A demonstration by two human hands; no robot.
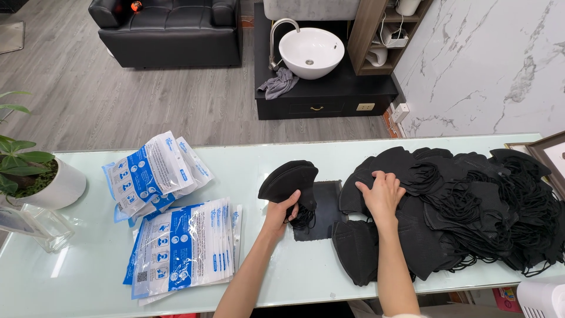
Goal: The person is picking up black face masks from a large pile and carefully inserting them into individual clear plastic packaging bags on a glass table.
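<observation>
Here, the black folded fabric face masks with thin elastic ear loops lie in a wide, loose heap (465, 206) across the right half of the pale glass-topped table (282, 277), far too many and too tangled to count. The left hand (283, 207) is raised slightly above the table, fingers clenched around a small fanned stack of the same black masks (288, 179), loops dangling below the palm; how many are in the stack I cannot tell. Beneath it lies one flat black sheet (323, 203). The right hand (381, 191) rests palm down on the heap's left edge, fingers spread and pressing on the top mask, not closed around anything. Both forearms reach up from the near table edge, almost parallel. To the left sit two piles of blue-and-white plastic packets (176, 247), and one white pot with a green plant (56, 188).
</observation>
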